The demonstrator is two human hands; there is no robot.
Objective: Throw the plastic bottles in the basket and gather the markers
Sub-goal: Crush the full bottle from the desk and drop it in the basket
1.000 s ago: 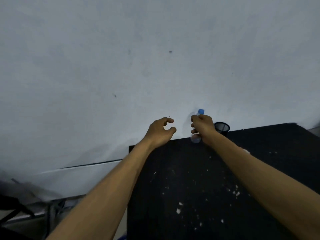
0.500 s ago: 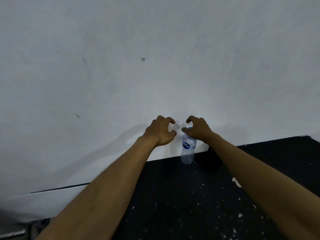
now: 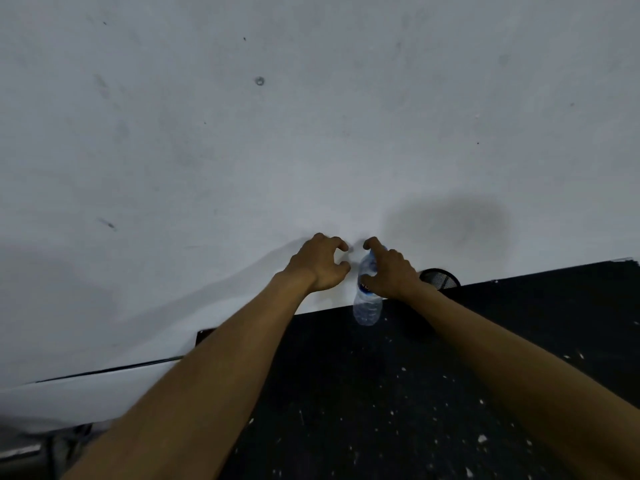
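Two bare arms reach across a speckled black table (image 3: 381, 393) toward a white wall (image 3: 242, 133).

The right hand (image 3: 389, 271) grasps a clear plastic bottle (image 3: 367, 308) upright at the table's far edge; the left hand (image 3: 320, 263), fingers curled and empty, hovers just beside it. A black mesh basket (image 3: 441, 279) stands behind the right wrist.

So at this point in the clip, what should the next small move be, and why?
Probably carry the plastic bottle a short way right and drop it into the black mesh basket. The right hand grips the bottle's upper part at the far table edge, the basket sits just beyond that wrist, and the left hand holds nothing.
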